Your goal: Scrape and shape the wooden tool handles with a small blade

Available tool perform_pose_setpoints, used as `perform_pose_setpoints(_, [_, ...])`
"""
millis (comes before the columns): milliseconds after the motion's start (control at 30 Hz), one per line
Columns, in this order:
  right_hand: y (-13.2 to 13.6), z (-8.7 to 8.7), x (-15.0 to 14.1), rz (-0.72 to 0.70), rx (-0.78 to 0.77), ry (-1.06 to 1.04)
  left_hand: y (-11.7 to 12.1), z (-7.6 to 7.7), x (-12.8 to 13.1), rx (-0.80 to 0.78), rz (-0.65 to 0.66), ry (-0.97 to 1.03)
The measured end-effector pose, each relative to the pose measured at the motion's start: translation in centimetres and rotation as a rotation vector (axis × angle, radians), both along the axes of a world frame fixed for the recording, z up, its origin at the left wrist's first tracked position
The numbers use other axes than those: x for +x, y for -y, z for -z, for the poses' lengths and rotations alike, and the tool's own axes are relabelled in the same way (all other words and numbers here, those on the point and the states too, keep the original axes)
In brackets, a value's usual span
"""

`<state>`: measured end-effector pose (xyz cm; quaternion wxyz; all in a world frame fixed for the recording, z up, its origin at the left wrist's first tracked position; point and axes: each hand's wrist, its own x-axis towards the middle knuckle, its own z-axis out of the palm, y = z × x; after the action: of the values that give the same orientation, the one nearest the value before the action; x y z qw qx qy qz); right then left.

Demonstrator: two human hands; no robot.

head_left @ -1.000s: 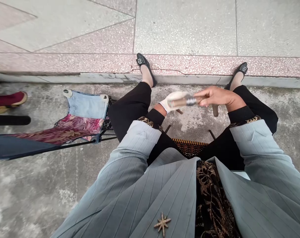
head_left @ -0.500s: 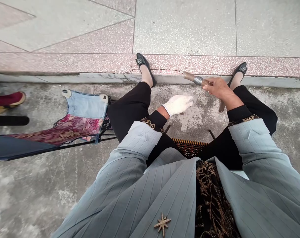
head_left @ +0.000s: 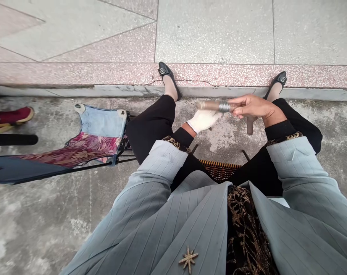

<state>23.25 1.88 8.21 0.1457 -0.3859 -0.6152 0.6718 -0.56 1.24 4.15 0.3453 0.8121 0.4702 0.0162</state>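
My right hand (head_left: pixel 251 106), bare, is closed around a brown stick (head_left: pixel 209 105) with silver wire (head_left: pixel 224 106) wound around its middle. A second brown piece (head_left: pixel 250 125) juts down below this hand; the fingers hide how it joins the stick. My left hand (head_left: pixel 203 120) wears a white knitted glove, and its fingers are curled together. The stick's far end passes just above the glove, blurred by motion; whether they touch I cannot tell. A small dark tip (head_left: pixel 210 128) shows under the gloved fingers, too small to name.
A folding chair (head_left: pixel 100 147) with denim and floral cloth stands at my left. Beyond it are a red shoe (head_left: pixel 14 115) and a black bar (head_left: pixel 13 139). A woven seat edge (head_left: pixel 220 168) shows under me. My feet rest on a raised terrazzo step (head_left: pixel 219 74).
My right hand has swung the wire-wound stick left and down, so its end now lies over the gloved hand. The left hand has barely moved.
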Motion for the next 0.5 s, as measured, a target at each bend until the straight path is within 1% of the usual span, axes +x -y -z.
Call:
perform_pose_setpoints(33, [0.0, 0.0, 0.0, 0.102, 0.013, -0.014, 0.1, 0.0, 0.1, -0.003, -0.005, 0.022])
perform_pose_setpoints(100, [0.0, 0.2, -0.1, 0.254, 0.023, 0.003, 0.5, 0.0, 0.1, -0.012, -0.011, 0.087])
perform_pose_setpoints(200, [-0.4, 0.9, 0.0, 0.407, 0.025, 0.032, 1.4, -0.3, -0.1, -0.025, -0.074, 0.195])
perform_pose_setpoints(300, [-1.0, 1.5, 0.2, 0.536, 0.045, 0.07, 2.3, -0.2, -0.4, 0.02, -0.151, 0.237])
perform_pose_setpoints(400, [-1.4, 2.1, 0.2, 0.602, 0.087, 0.142, 2.9, 0.4, -0.6, 0.048, -0.168, 0.259])
perform_pose_setpoints(433, [-1.5, 2.3, 0.1, 0.598, 0.109, 0.19, 3.0, 0.7, -0.6, 0.064, -0.143, 0.257])
perform_pose_setpoints(500, [-1.3, 2.7, -0.1, 0.543, 0.191, 0.355, 3.3, 0.9, -0.8, 0.124, -0.056, 0.198])
